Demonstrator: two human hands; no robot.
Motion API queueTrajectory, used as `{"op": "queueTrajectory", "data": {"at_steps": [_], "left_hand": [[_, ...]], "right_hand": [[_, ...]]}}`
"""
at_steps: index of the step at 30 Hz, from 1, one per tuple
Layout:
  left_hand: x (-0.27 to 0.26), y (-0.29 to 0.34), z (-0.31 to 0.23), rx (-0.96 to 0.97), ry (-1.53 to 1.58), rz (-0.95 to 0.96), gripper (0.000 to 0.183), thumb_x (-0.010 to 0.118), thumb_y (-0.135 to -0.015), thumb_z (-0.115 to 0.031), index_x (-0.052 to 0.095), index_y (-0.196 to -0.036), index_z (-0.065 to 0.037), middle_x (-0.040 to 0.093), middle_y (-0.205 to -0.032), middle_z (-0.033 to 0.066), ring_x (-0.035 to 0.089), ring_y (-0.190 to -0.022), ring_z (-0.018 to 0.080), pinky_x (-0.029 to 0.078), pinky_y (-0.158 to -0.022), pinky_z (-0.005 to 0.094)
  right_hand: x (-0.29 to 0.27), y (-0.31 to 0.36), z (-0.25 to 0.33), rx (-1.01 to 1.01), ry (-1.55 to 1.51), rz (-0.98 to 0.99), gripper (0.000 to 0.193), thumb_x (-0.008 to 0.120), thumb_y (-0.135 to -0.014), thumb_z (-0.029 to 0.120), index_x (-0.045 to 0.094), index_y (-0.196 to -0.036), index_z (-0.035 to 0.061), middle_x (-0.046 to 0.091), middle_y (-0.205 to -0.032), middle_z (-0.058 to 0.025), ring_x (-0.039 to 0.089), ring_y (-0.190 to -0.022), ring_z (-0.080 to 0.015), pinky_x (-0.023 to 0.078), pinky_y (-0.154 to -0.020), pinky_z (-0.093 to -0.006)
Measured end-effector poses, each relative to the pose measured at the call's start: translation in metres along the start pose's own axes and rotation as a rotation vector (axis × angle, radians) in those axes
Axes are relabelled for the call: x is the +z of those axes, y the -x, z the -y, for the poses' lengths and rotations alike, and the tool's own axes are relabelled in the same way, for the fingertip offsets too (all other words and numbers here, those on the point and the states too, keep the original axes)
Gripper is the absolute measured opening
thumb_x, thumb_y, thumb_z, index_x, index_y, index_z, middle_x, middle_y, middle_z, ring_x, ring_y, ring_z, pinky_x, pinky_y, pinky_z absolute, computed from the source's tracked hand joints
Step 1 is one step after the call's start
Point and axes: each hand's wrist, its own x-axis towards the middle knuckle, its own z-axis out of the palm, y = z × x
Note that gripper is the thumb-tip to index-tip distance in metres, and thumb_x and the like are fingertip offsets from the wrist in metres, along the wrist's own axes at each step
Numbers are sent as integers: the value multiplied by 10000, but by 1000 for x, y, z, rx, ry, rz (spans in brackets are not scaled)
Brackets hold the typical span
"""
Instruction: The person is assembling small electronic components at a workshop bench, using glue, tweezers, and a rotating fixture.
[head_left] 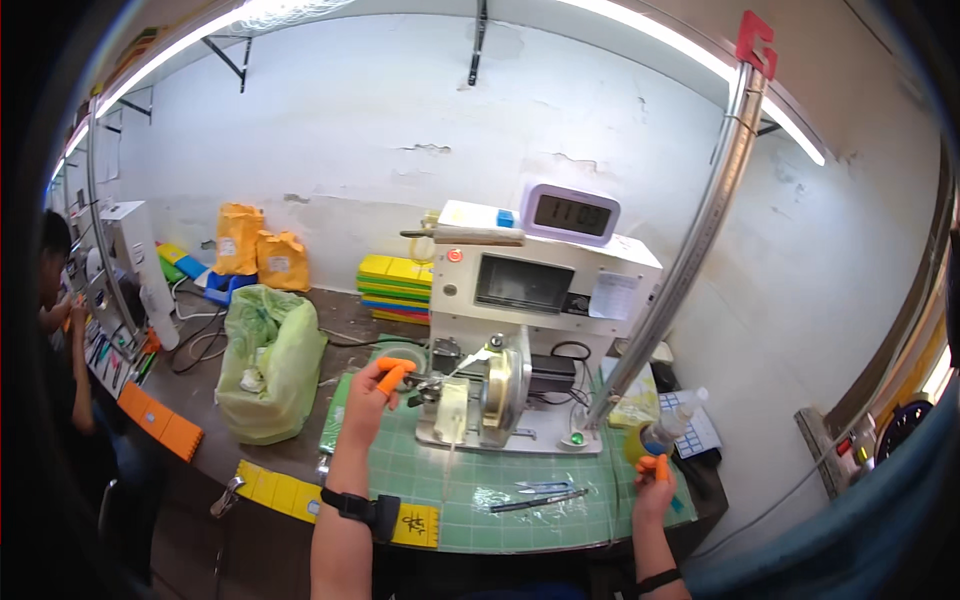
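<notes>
My left hand (368, 402) has orange finger covers and reaches to the left side of a small winding or taping machine (490, 395). Its thumb and finger are drawn together beside the machine's metal clamp; what they hold, if anything, is too small to make out. On the machine a tape roll (497, 392) stands upright, and a pale strip hangs over a whitish block (453, 405). My right hand (653, 490), also with orange finger covers, is closed at the mat's right side, just in front of a clear spray bottle (662, 434). Anything in its fingertips is hidden.
Black tweezers (540, 501) lie on the green cutting mat (420, 470). A green plastic bag (268, 375) stands left. Behind are a control box (610, 270) with a clock (570, 214) and stacked coloured trays (395, 285). A metal post (680, 250) rises right. Another person sits far left.
</notes>
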Motion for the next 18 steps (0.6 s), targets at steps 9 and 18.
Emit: {"op": "queueTrajectory", "data": {"at_steps": [9, 18], "left_hand": [[4, 1, -1, 27, 6, 36, 203, 637, -978, -88, 728, -1149, -28, 678, -946, -22, 461, -594, 25, 357, -538, 181], [5, 3, -2, 10, -34, 52, 218, 630, -979, -65, 723, -1174, -35, 663, -961, -27, 465, -608, 31, 366, -548, 188]], "right_hand": [[3, 7, 5, -2, -35, 18, 369, 560, -1046, 325, 691, -923, 2, 679, -797, -65, 567, -612, -121, 435, -556, -251], [5, 9, 9, 4, -23, -11, 366, 557, -1048, 331, 677, -899, 18, 667, -793, -50, 556, -622, -108, 418, -556, -233]]}}
